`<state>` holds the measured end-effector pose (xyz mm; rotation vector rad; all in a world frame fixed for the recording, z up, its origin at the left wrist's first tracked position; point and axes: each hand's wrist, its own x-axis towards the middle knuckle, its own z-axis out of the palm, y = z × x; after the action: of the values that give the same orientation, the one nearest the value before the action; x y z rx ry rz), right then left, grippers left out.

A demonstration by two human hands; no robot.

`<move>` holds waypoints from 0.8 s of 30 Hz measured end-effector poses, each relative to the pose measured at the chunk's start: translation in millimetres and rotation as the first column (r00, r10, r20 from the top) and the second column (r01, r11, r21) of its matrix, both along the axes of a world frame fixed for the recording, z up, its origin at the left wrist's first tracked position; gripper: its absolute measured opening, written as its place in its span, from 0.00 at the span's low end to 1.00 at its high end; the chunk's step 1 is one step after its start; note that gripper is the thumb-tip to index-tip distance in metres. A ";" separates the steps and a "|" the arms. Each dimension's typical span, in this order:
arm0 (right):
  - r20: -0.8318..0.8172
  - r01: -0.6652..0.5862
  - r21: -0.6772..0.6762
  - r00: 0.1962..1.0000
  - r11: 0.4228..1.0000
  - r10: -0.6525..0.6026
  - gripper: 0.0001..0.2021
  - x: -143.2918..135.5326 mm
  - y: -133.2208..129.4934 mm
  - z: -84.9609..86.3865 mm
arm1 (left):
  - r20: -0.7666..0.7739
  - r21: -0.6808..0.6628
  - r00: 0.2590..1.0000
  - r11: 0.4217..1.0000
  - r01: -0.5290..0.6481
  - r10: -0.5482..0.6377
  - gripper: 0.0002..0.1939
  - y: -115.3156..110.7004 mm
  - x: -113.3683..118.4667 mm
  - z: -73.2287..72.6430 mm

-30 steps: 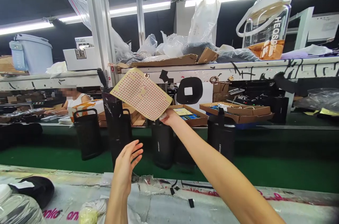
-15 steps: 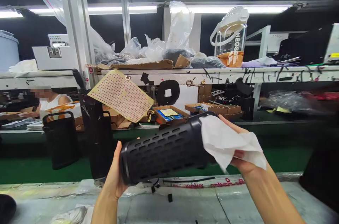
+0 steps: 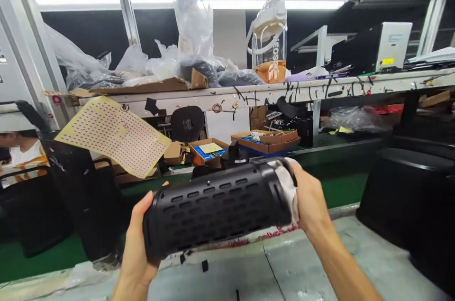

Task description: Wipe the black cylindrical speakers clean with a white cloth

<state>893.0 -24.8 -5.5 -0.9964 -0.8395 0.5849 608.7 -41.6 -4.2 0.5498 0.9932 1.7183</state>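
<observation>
A black perforated speaker housing (image 3: pixel 216 208) lies sideways in the air above the grey bench, held between both hands. My left hand (image 3: pixel 137 244) cups its left end from below. My right hand (image 3: pixel 309 199) presses a white cloth (image 3: pixel 286 187) flat against its right end. A yellow sheet dotted with red stickers (image 3: pixel 113 135) hangs at the upper left, apart from both hands.
Other black housings stand on the green belt at left (image 3: pixel 85 201), and a large one (image 3: pixel 408 196) sits at right. The shelf (image 3: pixel 320 87) above carries plastic bags, cardboard and a clear jug (image 3: pixel 268 42). Cardboard trays (image 3: pixel 266 140) lie behind. A person sits far left.
The view has swung right. The cloth, loose in my right hand before, is now pressed onto the housing's right end. The housing has tilted closer to level.
</observation>
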 end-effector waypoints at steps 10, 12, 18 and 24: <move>-0.110 -0.200 -0.067 0.975 0.978 0.192 0.25 -13.4 1.8 -1.1 | 0.076 -0.104 0.997 0.995 -0.013 0.021 0.13 6.2 -10.8 -1.9; -0.126 -0.216 -0.084 0.971 0.973 0.204 0.25 -12.5 3.2 -3.4 | 0.062 -0.110 0.998 0.994 -0.014 0.021 0.13 6.1 -11.5 -2.0; -0.164 -0.239 -0.107 0.962 0.965 0.220 0.22 -5.8 8.6 -3.0 | 0.040 -0.103 0.998 0.993 0.054 -0.050 0.18 3.5 -5.5 -2.2; -0.099 -0.235 -0.187 0.971 0.954 0.220 0.18 7.2 17.6 -19.1 | -0.098 -0.066 0.982 0.986 0.155 -0.161 0.23 6.0 -4.1 -7.9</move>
<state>900.3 -7.1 -24.6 -1.0562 -0.8445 0.9135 604.6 -35.6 -12.1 0.6667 1.0406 1.5288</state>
